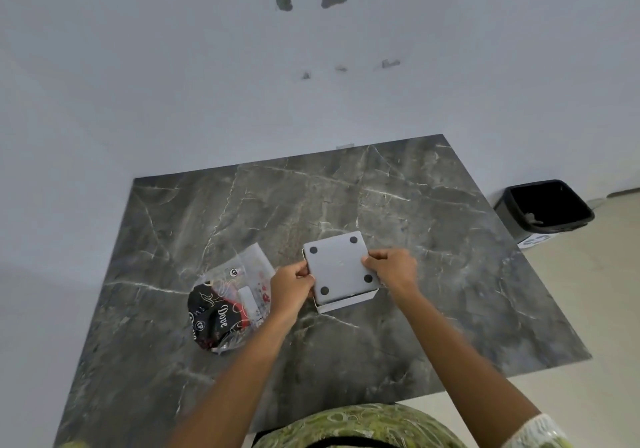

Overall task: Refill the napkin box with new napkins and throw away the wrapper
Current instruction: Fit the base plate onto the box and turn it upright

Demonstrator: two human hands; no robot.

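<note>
The white napkin box (346, 303) lies upside down on the dark marble table (433, 274). Its grey base panel (339, 267), with round black feet at the corners, sits on top of it. My left hand (291, 290) grips the panel's left edge and my right hand (391, 269) grips its right edge. To the left of the box lies the crumpled plastic wrapper (225, 305), clear with black and red print, apart from my hands. No napkins are visible; the inside of the box is hidden by the panel.
A black waste bin (543, 210) stands on the floor past the table's right edge, next to the white wall (207, 83). The table's far edge meets that wall. Green patterned clothing (356, 427) shows at the bottom.
</note>
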